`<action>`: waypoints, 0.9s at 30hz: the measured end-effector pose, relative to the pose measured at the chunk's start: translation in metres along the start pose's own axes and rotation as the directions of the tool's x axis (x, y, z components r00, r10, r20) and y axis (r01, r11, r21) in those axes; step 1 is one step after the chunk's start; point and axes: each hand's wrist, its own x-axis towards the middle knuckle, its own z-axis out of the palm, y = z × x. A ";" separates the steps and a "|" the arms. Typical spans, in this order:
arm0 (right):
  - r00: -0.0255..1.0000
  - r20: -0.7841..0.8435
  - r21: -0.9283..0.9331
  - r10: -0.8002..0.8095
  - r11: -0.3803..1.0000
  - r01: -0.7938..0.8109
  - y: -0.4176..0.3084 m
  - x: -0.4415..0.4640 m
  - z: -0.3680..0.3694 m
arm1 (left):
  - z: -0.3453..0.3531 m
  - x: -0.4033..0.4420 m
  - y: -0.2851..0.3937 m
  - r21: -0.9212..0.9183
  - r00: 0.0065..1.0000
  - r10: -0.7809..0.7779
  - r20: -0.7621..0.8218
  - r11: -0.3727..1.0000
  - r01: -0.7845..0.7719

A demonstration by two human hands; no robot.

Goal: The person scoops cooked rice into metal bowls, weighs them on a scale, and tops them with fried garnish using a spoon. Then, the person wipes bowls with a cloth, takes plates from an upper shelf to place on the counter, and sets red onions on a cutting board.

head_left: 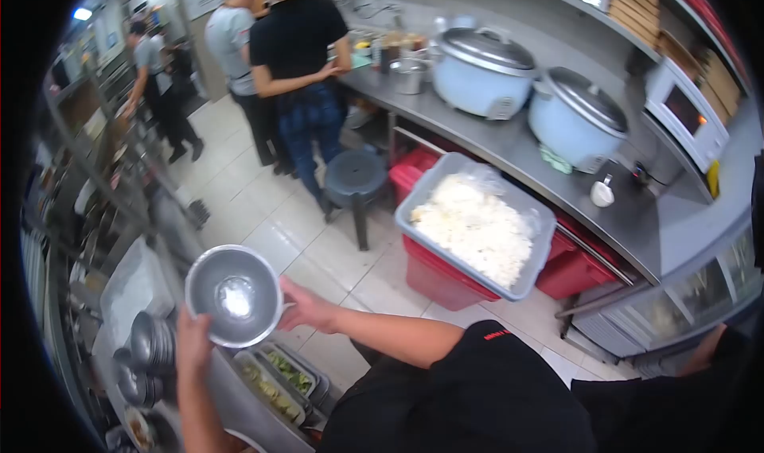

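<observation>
A shiny metal bowl [234, 298] is held up between my two hands, its open top facing me and nothing visible inside. My left hand [195, 340] grips its lower left side, thumb over the rim. At its right side, my right hand [309, 307] has its fingers closed on the edge. Below the bowl stand stacks of similar metal bowls [153, 342] on the steel counter [227, 385]. Pans of chopped green vegetables [288, 373] are set into that counter, near my right hand.
A grey tub of white rice [476, 229] rests on a red bin [442, 278]. Two large rice cookers [484, 75] stand on the back counter, beside a white cup [602, 192]. A dark stool [356, 178] is on the tiled floor. Several people [298, 51] stand at the far left.
</observation>
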 end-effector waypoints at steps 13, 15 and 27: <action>0.223 -0.846 -0.450 -0.485 0.422 -0.787 -0.028 -0.370 -0.401 | 0.301 -0.020 -0.016 -0.177 0.937 -0.154 0.313 0.960 0.217; 0.116 -0.871 -0.391 -0.477 0.532 -0.751 -0.046 -0.399 -0.459 | 0.347 -0.011 -0.025 -0.134 0.947 -0.047 0.317 0.987 0.094; 0.558 -0.796 -0.601 -0.234 0.207 -0.772 -0.087 -0.401 -0.619 | 0.687 0.022 -0.048 0.803 0.917 -0.093 0.389 0.522 -0.287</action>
